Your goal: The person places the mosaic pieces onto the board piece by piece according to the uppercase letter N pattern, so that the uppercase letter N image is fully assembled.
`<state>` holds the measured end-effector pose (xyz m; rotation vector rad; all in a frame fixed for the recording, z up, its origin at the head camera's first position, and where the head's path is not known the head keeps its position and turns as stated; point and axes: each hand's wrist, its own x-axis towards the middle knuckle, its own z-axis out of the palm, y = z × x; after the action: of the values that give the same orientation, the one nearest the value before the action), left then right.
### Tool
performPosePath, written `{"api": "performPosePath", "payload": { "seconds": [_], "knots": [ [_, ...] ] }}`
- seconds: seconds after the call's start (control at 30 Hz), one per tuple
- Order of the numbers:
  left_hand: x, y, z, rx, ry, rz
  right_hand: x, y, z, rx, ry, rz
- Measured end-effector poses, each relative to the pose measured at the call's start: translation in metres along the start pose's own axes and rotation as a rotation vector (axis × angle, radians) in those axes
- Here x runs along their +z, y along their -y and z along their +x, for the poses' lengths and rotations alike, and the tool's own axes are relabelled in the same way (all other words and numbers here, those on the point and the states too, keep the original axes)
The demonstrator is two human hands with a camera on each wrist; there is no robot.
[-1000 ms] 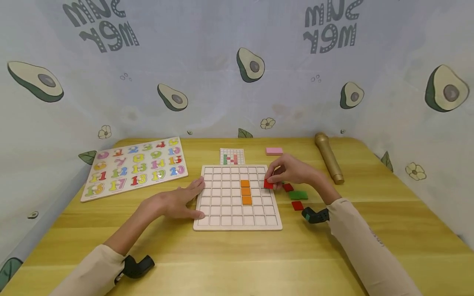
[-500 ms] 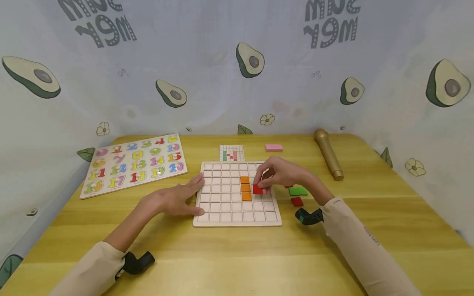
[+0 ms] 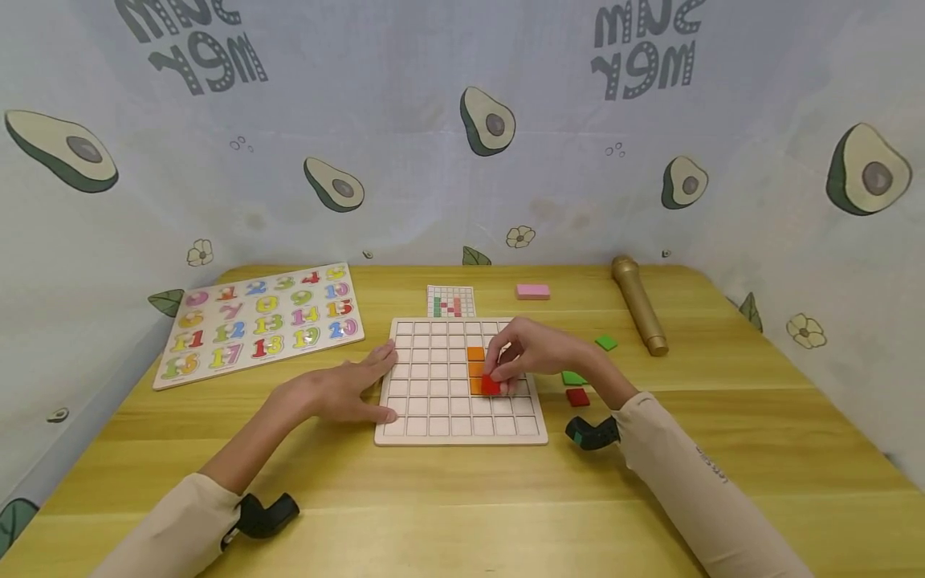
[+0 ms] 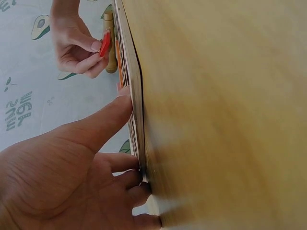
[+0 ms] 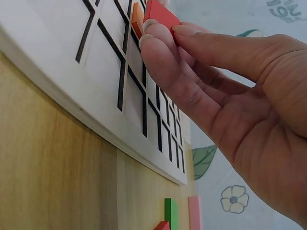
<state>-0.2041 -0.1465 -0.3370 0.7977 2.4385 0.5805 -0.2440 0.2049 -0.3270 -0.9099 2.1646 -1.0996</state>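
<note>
A pale square grid board lies at the middle of the table, with a column of orange tiles set in its cells. Thumb and fingers of my right hand pinch a red square tile close over the board, where it overlaps the lowest orange tile in the head view. From the right wrist, the red tile shows tilted between thumb and fingertips. My left hand rests along the board's left edge, fingers spread. In the left wrist view its thumb touches the board's edge.
Right of the board lie a green tile, another green piece and a red tile. Behind are a small pattern card, a pink block and a gold microphone. A number puzzle board lies back left.
My right hand has carried the red tile left and nearer to me, from the board's right edge to beside the lowest orange tile. The left hand has stayed at the board's edge.
</note>
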Motion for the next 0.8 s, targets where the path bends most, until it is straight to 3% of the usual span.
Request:
{"api": "performPosePath", "payload": {
  "seconds": [0.17, 0.3, 0.4, 0.5, 0.63, 0.7, 0.8],
  "knots": [
    [0.008, 0.022, 0.012, 0.038, -0.024, 0.006, 0.002, 0.000, 0.002, 0.014, 0.012, 0.000],
    [0.009, 0.020, 0.013, 0.013, -0.025, 0.007, 0.005, 0.000, 0.003, 0.024, 0.027, 0.004],
    [0.017, 0.050, 0.032, 0.016, -0.022, 0.010, 0.008, 0.000, 0.005, 0.018, 0.038, 0.012],
    [0.022, 0.065, 0.038, 0.037, -0.026, 0.014, 0.010, 0.000, 0.006, 0.014, 0.045, 0.014],
    [0.009, 0.025, 0.011, 0.036, -0.011, -0.003, 0.011, 0.002, 0.007, 0.023, 0.046, 0.012],
    [0.006, 0.018, 0.007, 0.037, -0.011, -0.011, 0.011, 0.003, 0.007, 0.030, 0.044, 0.009],
    [0.008, 0.024, 0.010, 0.047, -0.018, -0.003, 0.012, 0.004, 0.007, 0.032, 0.038, -0.004]
  ]
}}
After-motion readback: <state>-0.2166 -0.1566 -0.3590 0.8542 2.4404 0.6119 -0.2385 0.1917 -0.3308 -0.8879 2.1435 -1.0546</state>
